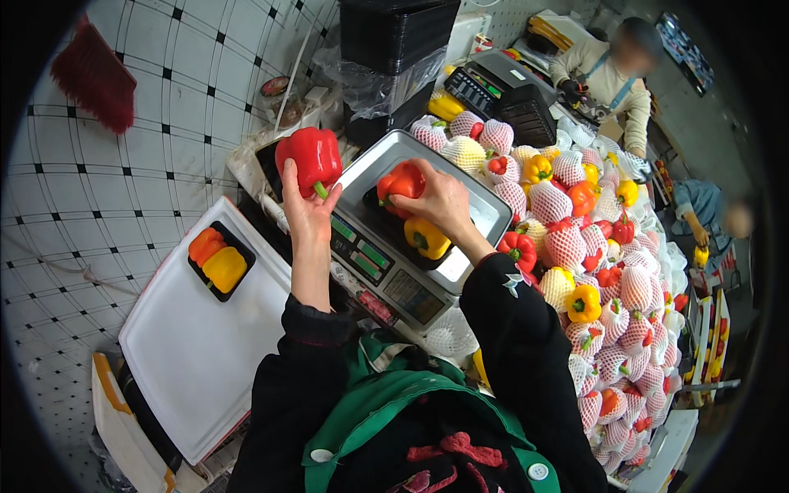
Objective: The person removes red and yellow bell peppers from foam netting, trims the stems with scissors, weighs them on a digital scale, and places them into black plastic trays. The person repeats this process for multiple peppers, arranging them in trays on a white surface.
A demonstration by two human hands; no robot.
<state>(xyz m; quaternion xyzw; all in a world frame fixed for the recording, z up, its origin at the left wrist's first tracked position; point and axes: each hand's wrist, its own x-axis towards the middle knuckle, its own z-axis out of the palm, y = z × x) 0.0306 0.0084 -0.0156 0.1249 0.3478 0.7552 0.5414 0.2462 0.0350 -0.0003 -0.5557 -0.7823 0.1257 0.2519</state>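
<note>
My left hand (311, 212) holds up a glossy red bell pepper (309, 158), its green stem pointing down, beside the weighing scale (397, 283). Over the scale's metal pan, my right hand (441, 200) has its fingers around an orange-red bell pepper (401, 182). That pepper sits at a black tray (380, 205), mostly hidden by peppers and hand. A yellow bell pepper (426, 237) lies in the same tray, nearer me. Green lit displays show on the scale's front.
Left of me, a white board (185, 337) carries a black tray with orange and yellow peppers (223, 269). Many net-wrapped peppers (567, 234) are heaped at right. Stacked black trays (396, 37) stand behind the scale. Two people work at far right, one by a second scale (477, 89).
</note>
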